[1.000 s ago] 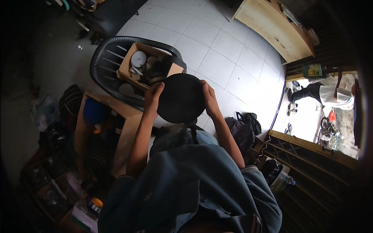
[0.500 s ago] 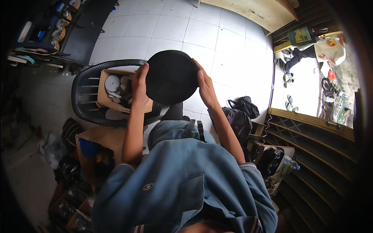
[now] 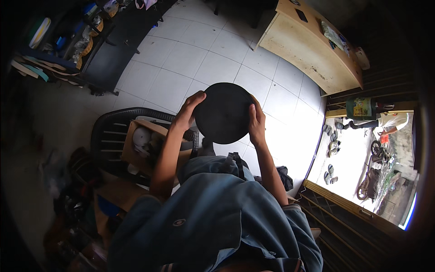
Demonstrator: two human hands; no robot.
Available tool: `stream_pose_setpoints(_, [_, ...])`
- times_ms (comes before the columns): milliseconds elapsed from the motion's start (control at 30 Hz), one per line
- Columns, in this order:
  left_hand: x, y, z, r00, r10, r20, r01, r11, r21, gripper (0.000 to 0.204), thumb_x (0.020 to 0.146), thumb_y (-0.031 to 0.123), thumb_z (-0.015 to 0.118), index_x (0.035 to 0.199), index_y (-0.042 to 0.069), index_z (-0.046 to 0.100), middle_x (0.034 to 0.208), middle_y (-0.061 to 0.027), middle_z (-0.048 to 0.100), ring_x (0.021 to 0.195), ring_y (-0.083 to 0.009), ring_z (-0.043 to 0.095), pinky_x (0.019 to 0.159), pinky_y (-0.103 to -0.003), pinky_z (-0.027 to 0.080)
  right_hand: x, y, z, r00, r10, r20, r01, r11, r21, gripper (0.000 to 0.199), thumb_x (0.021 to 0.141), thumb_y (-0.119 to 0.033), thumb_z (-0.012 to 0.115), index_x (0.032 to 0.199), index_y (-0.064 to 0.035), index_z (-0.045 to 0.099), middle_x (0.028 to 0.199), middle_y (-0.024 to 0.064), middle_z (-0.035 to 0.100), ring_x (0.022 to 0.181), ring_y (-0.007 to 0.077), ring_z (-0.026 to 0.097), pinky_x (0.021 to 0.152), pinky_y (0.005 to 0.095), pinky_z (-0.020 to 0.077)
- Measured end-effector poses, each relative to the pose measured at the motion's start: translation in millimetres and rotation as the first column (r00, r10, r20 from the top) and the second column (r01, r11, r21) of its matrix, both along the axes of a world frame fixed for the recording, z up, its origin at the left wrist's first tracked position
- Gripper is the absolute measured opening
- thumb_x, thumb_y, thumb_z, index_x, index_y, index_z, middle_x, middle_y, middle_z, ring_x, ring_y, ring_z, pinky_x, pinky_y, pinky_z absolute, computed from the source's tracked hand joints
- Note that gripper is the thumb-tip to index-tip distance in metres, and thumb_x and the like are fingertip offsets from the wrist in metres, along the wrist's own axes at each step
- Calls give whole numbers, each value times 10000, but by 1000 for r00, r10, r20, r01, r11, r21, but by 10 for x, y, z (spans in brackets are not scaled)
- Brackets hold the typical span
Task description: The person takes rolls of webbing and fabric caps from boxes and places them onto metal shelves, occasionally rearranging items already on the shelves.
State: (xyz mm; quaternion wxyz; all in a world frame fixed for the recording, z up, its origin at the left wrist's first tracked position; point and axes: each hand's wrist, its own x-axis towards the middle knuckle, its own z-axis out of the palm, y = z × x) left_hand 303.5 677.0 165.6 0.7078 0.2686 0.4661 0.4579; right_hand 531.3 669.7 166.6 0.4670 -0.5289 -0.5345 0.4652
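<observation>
Black disc point(image 3: 224, 113) lower in view, fingers point(image 3: 257, 105) mostly hidden

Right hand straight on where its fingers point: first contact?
The black disc; the right hand grips its right edge. Past that, probably the tiled floor, though depth is unclear here.

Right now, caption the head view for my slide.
Left fingers and right fingers hold a black disc; a box sits on a chair.

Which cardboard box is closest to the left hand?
The cardboard box on the black chair, with a round white item inside, is closest to the left hand; the other box, showing a blue thing, sits farther off, lower left.
</observation>
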Motion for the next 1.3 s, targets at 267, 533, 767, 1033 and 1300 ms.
stream_pose_setpoints(267, [-176, 970, -158, 946, 169, 276, -152, 985, -82, 595, 865, 484, 554, 1248, 32, 495, 1209, -113, 546, 1126, -234, 522, 908, -388, 466, -316, 1392, -209, 991, 92, -94, -91, 996, 18, 419, 982, -286, 405, 1270, 7, 486, 1204, 181, 561, 1151, 247, 502, 996, 323, 352])
stream_pose_setpoints(533, [-121, 2055, -282, 896, 362, 257, -323, 929, -179, 618, 861, 495, 553, 1280, 49, 463, 1246, -103, 510, 1157, -235, 487, 959, -387, 412, -379, 2776, -339, 972, 206, -108, -212, 977, -39, 425, 977, -300, 416, 1254, 11, 498, 1214, 183, 562, 1169, 259, 500, 1010, 335, 346])
stream_pose_setpoints(767, [-124, 2872, -605, 791, 563, -238, -427, 788, 444, 494, 958, 417, 385, 1237, 27, 499, 1182, -99, 566, 1096, -196, 540, 980, -352, 412, -611, 3988, -215, 906, 402, -133, -410, 911, -40, 459, 983, -321, 400, 1268, 32, 476, 1208, 167, 555, 1140, 243, 499, 989, 324, 361])
stream_pose_setpoints(1033, [-780, 3503, -412, 575, 749, 329, -771, 630, -86, 501, 916, 447, 434, 1204, 52, 542, 1135, -98, 601, 1046, -205, 575, 936, -349, 450, -1667, 4980, -162, 718, 658, -227, -684, 727, -55, 437, 983, -281, 407, 1316, -1, 446, 1302, 170, 503, 1235, 248, 445, 1042, 327, 313])
stream_pose_setpoints(1300, [-2042, 4270, -214, 546, 747, 379, -795, 605, -49, 492, 919, 441, 417, 1220, 73, 541, 1165, -91, 597, 1074, -211, 571, 948, -358, 447, -3019, 5859, -63, 676, 689, -264, -726, 684, -73, 416, 981, -260, 418, 1289, 14, 469, 1262, 147, 534, 1178, 217, 487, 1005, 307, 349])
